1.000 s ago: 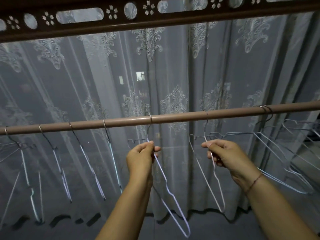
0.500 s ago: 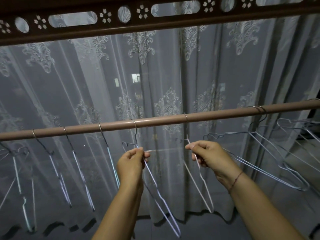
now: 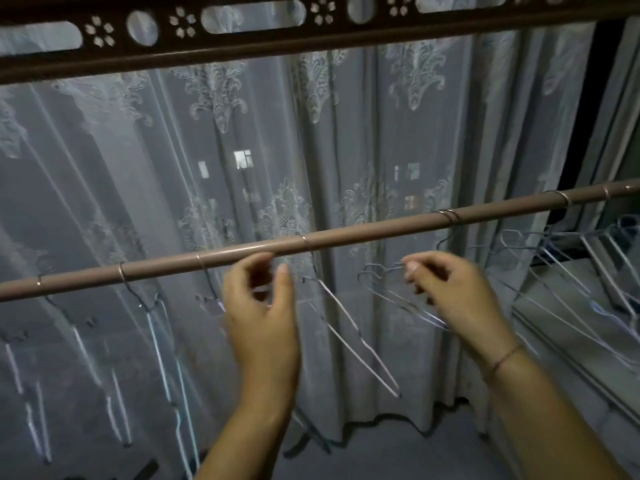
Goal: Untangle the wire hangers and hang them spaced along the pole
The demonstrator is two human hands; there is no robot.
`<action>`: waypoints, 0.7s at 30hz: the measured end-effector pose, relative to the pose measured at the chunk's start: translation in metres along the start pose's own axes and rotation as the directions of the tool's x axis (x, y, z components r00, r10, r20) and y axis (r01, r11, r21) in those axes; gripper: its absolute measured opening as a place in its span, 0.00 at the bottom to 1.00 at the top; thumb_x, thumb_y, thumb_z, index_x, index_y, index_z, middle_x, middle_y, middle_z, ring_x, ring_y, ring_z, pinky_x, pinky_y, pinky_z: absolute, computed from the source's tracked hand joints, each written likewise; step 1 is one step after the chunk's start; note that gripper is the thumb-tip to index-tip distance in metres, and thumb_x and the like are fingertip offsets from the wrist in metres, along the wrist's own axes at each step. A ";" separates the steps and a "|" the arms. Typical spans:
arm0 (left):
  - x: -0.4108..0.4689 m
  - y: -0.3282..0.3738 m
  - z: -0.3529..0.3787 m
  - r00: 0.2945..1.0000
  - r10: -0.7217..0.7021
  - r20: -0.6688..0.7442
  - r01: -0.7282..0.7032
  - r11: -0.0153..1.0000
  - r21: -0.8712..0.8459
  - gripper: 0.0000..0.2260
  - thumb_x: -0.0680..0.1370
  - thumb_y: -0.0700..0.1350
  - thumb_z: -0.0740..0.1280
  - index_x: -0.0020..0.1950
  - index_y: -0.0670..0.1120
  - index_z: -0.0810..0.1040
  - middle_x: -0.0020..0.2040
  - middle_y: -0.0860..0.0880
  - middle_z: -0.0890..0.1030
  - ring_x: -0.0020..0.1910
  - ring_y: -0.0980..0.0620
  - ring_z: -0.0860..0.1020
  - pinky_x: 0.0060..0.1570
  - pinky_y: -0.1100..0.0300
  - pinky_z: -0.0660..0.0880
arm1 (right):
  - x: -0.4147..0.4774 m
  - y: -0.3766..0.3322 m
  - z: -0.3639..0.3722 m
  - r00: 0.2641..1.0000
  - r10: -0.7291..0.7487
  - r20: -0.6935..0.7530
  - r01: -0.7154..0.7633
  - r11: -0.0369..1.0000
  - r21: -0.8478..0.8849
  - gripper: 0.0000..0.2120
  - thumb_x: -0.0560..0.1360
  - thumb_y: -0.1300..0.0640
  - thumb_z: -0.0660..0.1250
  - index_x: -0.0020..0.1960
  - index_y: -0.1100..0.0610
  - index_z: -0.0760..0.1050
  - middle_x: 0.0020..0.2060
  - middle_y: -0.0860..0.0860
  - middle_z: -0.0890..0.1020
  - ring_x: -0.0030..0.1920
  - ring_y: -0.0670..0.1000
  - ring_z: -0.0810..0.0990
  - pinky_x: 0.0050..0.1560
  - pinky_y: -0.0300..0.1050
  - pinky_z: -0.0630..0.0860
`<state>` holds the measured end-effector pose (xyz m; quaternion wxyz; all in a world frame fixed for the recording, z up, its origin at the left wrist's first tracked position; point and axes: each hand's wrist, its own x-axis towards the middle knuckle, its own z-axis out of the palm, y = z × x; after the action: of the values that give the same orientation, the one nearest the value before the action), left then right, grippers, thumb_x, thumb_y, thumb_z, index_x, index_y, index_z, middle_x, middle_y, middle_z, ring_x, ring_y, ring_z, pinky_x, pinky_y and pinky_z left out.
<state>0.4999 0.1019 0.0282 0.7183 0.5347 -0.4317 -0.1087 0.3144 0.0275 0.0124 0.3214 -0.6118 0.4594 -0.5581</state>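
My left grip [image 3: 268, 289] hung open just under the pole [image 3: 346, 237], holding nothing. My right grip [image 3: 446, 292], nearer the tangle [image 3: 554, 271] at its right, pinched a hanger [image 3: 388, 289] whose wire ran down-right.

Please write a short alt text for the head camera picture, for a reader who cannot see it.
Two bare hands reach up to wire hangers on a brown pole before a lace curtain. The left hand is open below the pole; the right hand pinches a bunched pair of hangers, while a single hanger hangs between the hands.
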 end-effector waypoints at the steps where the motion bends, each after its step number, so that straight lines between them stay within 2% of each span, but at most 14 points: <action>1: -0.011 0.008 0.015 0.996 0.022 0.087 -0.019 0.999 -0.039 0.06 0.76 0.42 0.66 0.52 0.48 0.77 0.46 0.51 0.80 0.45 0.57 0.77 0.46 0.65 0.75 | 0.003 0.000 -0.019 0.997 -0.024 -0.077 0.025 1.000 0.001 0.05 0.74 0.60 0.65 0.46 0.55 0.79 0.36 0.51 0.82 0.33 0.39 0.77 0.36 0.29 0.72; 3: -0.032 0.017 0.048 0.969 -0.004 0.249 0.031 0.994 -0.105 0.04 0.76 0.41 0.66 0.48 0.48 0.79 0.41 0.52 0.81 0.41 0.60 0.78 0.43 0.69 0.75 | 0.009 0.006 -0.052 0.982 -0.045 -0.185 0.033 0.997 -0.070 0.05 0.74 0.60 0.66 0.47 0.54 0.79 0.40 0.51 0.82 0.40 0.45 0.79 0.43 0.36 0.74; 6: -0.054 0.012 0.101 0.886 -0.196 0.421 0.258 0.962 -0.094 0.04 0.76 0.43 0.67 0.48 0.49 0.80 0.43 0.52 0.82 0.43 0.58 0.80 0.46 0.66 0.76 | 0.018 0.026 -0.079 0.986 0.012 -0.167 -0.050 0.974 -0.222 0.06 0.73 0.60 0.67 0.48 0.56 0.80 0.43 0.54 0.82 0.43 0.50 0.78 0.50 0.45 0.75; 8: -0.062 0.002 0.133 0.817 -0.354 0.455 0.416 0.908 -0.041 0.07 0.76 0.45 0.67 0.53 0.48 0.79 0.48 0.49 0.82 0.48 0.52 0.79 0.49 0.61 0.75 | 0.019 0.042 -0.084 0.994 0.068 -0.090 -0.092 0.953 -0.288 0.07 0.72 0.59 0.68 0.49 0.58 0.81 0.45 0.55 0.83 0.42 0.49 0.77 0.50 0.43 0.75; 11: -0.070 -0.018 0.167 0.738 -0.527 0.422 0.555 0.829 0.064 0.20 0.75 0.47 0.68 0.65 0.42 0.71 0.54 0.46 0.78 0.52 0.49 0.77 0.53 0.56 0.73 | 0.014 0.055 -0.083 0.995 0.102 -0.005 -0.099 0.947 -0.307 0.08 0.72 0.57 0.68 0.50 0.58 0.81 0.42 0.50 0.82 0.42 0.46 0.78 0.44 0.34 0.73; 13: -0.072 -0.027 0.179 0.707 -0.569 0.419 0.598 0.798 0.074 0.22 0.75 0.46 0.67 0.66 0.38 0.69 0.49 0.44 0.78 0.51 0.42 0.79 0.52 0.49 0.78 | 0.011 0.058 -0.080 0.996 0.091 0.024 -0.080 0.954 -0.289 0.07 0.72 0.57 0.68 0.48 0.57 0.81 0.41 0.50 0.83 0.42 0.47 0.80 0.45 0.40 0.76; 14: -0.072 -0.029 0.183 0.705 -0.565 0.428 0.611 0.791 0.037 0.19 0.76 0.44 0.67 0.62 0.35 0.72 0.43 0.44 0.78 0.44 0.41 0.80 0.42 0.51 0.80 | 0.011 0.059 -0.078 0.996 0.085 0.041 -0.070 0.956 -0.285 0.07 0.72 0.57 0.68 0.48 0.57 0.81 0.41 0.51 0.84 0.42 0.48 0.81 0.47 0.44 0.78; 15: -0.073 -0.030 0.186 0.714 -0.554 0.428 0.613 0.790 0.000 0.14 0.76 0.42 0.66 0.56 0.34 0.75 0.37 0.45 0.77 0.35 0.45 0.79 0.30 0.58 0.77 | 0.010 0.059 -0.076 0.995 0.085 0.049 -0.067 0.956 -0.284 0.07 0.72 0.57 0.67 0.47 0.57 0.82 0.40 0.51 0.84 0.42 0.48 0.82 0.48 0.47 0.79; 16: -0.075 -0.030 0.188 0.723 -0.552 0.415 0.608 0.794 -0.005 0.09 0.76 0.41 0.66 0.49 0.35 0.78 0.32 0.46 0.76 0.29 0.49 0.75 0.23 0.65 0.71 | 0.010 0.059 -0.075 0.995 0.087 0.052 -0.069 0.958 -0.279 0.07 0.72 0.57 0.67 0.47 0.57 0.82 0.40 0.52 0.85 0.42 0.49 0.82 0.49 0.48 0.80; 18: -0.078 -0.028 0.189 0.747 -0.550 0.372 0.591 0.806 0.006 0.08 0.77 0.39 0.65 0.41 0.38 0.80 0.27 0.48 0.76 0.26 0.53 0.72 0.20 0.69 0.66 | 0.009 0.059 -0.076 0.995 0.088 0.049 -0.072 0.961 -0.267 0.07 0.73 0.58 0.66 0.46 0.57 0.82 0.40 0.52 0.85 0.42 0.49 0.82 0.48 0.48 0.80; 21: -0.081 -0.024 0.189 0.765 -0.535 0.357 0.575 0.818 -0.007 0.09 0.76 0.39 0.66 0.38 0.40 0.80 0.28 0.47 0.77 0.25 0.54 0.72 0.22 0.69 0.67 | 0.009 0.058 -0.080 0.997 0.070 0.037 -0.059 0.970 -0.237 0.06 0.73 0.59 0.66 0.45 0.57 0.82 0.38 0.52 0.84 0.41 0.50 0.82 0.47 0.48 0.80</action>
<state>0.3191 0.0143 -0.0230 0.5982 0.5688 -0.3636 -0.4317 0.2243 0.0073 -0.0235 0.2750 -0.6427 0.5346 -0.4749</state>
